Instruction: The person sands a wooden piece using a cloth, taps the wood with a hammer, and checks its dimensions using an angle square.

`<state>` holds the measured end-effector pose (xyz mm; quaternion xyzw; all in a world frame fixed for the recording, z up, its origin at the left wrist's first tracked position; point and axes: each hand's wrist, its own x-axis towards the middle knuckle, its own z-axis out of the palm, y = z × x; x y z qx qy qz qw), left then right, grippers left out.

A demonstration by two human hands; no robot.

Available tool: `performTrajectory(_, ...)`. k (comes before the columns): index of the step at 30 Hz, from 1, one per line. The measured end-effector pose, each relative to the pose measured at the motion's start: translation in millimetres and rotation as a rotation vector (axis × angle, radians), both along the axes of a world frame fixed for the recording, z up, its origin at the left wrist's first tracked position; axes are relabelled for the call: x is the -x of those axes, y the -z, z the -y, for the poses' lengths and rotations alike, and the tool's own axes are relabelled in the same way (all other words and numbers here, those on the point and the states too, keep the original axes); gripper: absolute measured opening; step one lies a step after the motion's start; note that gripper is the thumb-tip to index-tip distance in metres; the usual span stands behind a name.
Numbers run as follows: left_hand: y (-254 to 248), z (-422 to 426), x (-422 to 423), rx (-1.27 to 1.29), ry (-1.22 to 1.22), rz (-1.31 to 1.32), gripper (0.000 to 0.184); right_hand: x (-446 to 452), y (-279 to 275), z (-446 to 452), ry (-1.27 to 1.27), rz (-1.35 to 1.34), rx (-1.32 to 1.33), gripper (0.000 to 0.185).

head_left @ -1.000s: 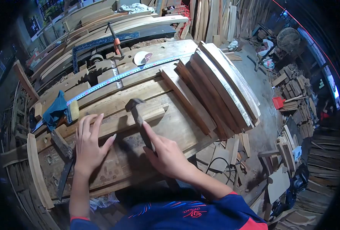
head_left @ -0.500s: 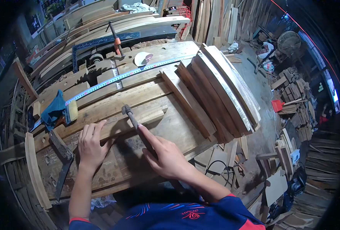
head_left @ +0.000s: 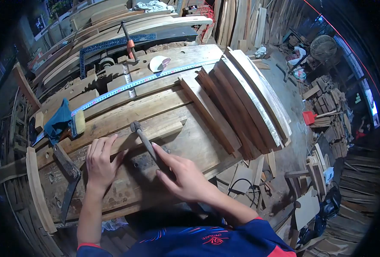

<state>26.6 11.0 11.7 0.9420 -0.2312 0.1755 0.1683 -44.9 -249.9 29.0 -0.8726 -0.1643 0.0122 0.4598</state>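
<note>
My left hand (head_left: 99, 162) is closed around the near end of a pale wooden strip (head_left: 166, 131) on the workbench (head_left: 113, 192). My right hand (head_left: 182, 177) grips a hammer (head_left: 146, 142) by its handle, index finger stretched along it. The hammer's head is over the strip, just right of my left fingers; whether it touches the wood I cannot tell. Left of my left hand lies a hinged dark metal tool (head_left: 72, 175). A brush (head_left: 77, 124) and a teal cloth (head_left: 58, 122) sit farther back.
Several curved dark wood pieces (head_left: 228, 98) are stacked on the bench's right side. A long measuring tape (head_left: 113, 91) stretches across the back, near a white roll (head_left: 159, 63). Behind are a clamp (head_left: 130, 45) and a metal square (head_left: 83, 55). Scrap wood (head_left: 329, 100) covers the floor at right.
The hammer's head has shifted slightly left and down along the strip, with my right hand almost in place. My left hand keeps its hold on the strip.
</note>
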Motion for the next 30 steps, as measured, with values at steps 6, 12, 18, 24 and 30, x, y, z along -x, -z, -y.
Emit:
performTrajectory(6,-1,-3,1,-0.005,-0.025,-0.012,0.047,8,-28,16,0.010,-0.085,-0.038,0.067)
performTrajectory(12,-2,-6,0,0.021,-0.028,-0.035,0.043,8,-21,24,0.109,-0.083,-0.020,0.061)
performTrajectory(18,-1,-6,1,0.032,-0.032,-0.041,0.042,12,-20,24,0.189,-0.058,-0.080,0.056)
performTrajectory(24,0,-7,2,0.048,-0.030,-0.003,0.042,9,-20,28,0.241,-0.067,-0.084,0.051)
performTrajectory(30,1,-9,4,0.015,0.068,0.189,0.045,3,-27,32,0.261,-0.153,-0.168,0.048)
